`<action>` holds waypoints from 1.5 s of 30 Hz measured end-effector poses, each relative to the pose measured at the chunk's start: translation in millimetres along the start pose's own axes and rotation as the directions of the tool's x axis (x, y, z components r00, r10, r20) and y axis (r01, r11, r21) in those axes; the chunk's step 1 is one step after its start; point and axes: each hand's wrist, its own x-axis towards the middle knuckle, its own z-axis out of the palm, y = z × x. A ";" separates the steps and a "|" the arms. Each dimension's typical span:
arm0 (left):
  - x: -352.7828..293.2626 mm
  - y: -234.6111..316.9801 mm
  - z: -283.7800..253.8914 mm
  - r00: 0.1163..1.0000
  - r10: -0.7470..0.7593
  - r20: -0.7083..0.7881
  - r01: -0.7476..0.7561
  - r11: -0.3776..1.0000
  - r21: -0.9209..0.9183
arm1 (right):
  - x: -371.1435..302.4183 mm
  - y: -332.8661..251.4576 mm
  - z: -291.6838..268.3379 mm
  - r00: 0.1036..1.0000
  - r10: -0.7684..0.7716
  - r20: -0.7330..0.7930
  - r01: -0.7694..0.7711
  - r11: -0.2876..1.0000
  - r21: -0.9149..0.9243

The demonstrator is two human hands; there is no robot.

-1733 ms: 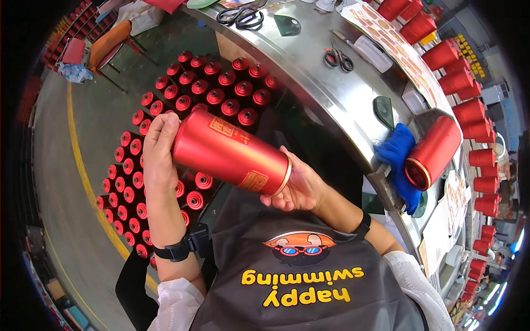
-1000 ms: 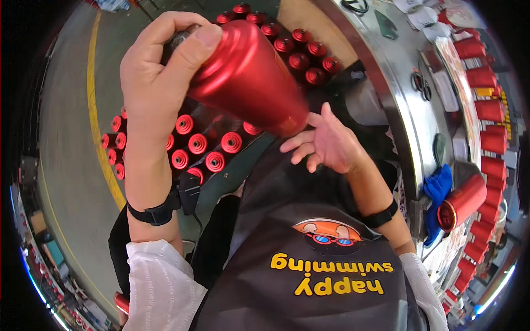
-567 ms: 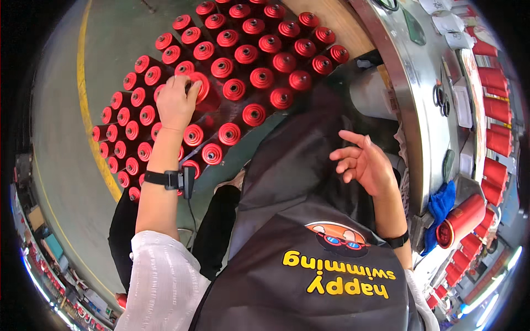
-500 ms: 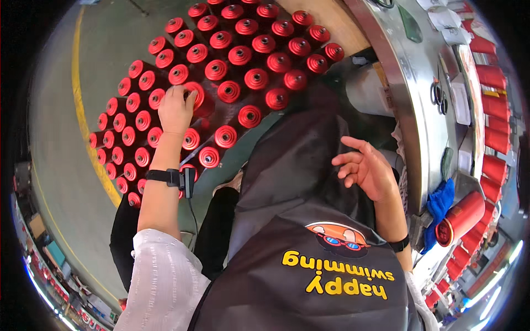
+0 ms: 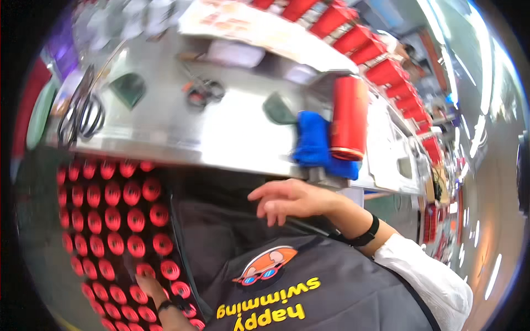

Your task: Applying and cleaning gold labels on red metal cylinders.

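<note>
My left hand (image 5: 152, 288) is low at the left, among rows of red cylinders (image 5: 112, 218) with stepped round tops. Its fingertips meet the edge of one red cylinder (image 5: 145, 270); blur hides whether they grip it. In front of my dark apron (image 5: 215, 220), my right hand (image 5: 290, 199) hovers near the metal table's front edge, fingers loosely spread and holding nothing.
Across the metal table (image 5: 243, 135) lie scissors (image 5: 204, 92), dark green flat pieces (image 5: 279, 108) and looped black cables (image 5: 83, 113). A larger red cylinder (image 5: 349, 116) stands beside a blue cloth (image 5: 312, 140). Red boxes (image 5: 353, 38) line the back.
My view has swung right, bringing the table across the top and the red cylinders to the lower left. The left hand now sits lower in view; the right hand stays open.
</note>
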 end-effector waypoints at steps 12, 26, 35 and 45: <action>6.9 182.8 -135.3 0.857 0.387 0.340 -0.111 0.783 -0.612 | -156.4 38.6 -148.1 0.336 -0.496 -0.801 -0.191 0.796 -0.574; -112.9 553.9 -269.9 0.316 0.885 -0.342 -0.779 0.036 -0.626 | -128.1 124.5 -172.7 0.328 -0.676 -0.660 -0.145 0.654 -0.742; -96.9 587.2 -257.8 0.178 0.945 -0.274 -0.850 0.008 -0.526 | -130.1 125.7 -169.4 0.157 -0.686 -0.711 0.089 0.727 -0.681; -115.2 556.8 -244.7 0.230 0.788 -0.572 -0.837 -0.140 -0.530 | -131.3 133.3 -155.5 0.119 -0.416 -0.902 0.403 0.850 -0.339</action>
